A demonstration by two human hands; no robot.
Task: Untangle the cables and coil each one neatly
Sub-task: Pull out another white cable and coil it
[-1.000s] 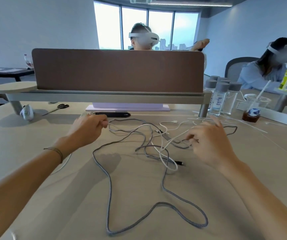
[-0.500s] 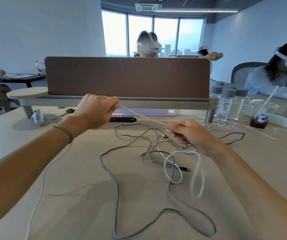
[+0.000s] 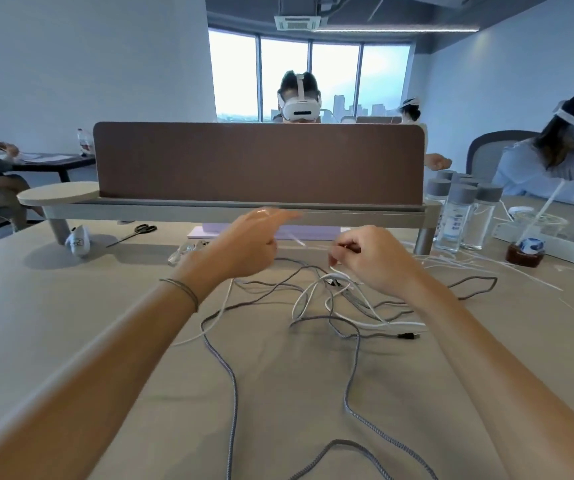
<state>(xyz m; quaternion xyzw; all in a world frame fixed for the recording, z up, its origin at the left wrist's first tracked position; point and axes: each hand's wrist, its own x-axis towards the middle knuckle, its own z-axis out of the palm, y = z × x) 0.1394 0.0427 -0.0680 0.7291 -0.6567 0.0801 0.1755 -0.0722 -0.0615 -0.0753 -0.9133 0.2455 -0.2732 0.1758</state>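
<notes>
While the scissors (image 3: pixel 133 233) lie idle far left, the left hand (image 3: pixel 244 247) hovers over the table (image 3: pixel 53 306), fingers blurred, so I cannot tell its grip. Below, the grey braided cable (image 3: pixel 232 382) and thin white cable (image 3: pixel 316 294) lie knotted: light, limp, likely to snag. The right hand (image 3: pixel 368 258) pinches a white strand; better taken near a plug

Counter (image 3: pixel 53 323): pale beige. Braided cable (image 3: pixel 232 386): grey with woven fleck pattern. Thin cable (image 3: pixel 304 299): white. Divider panel (image 3: pixel 258 162): brown. Scissors (image 3: pixel 140 230): black handles. Bottles (image 3: pixel 458 216): clear, grey caps. Wristband (image 3: pixel 183 289): grey.
</notes>
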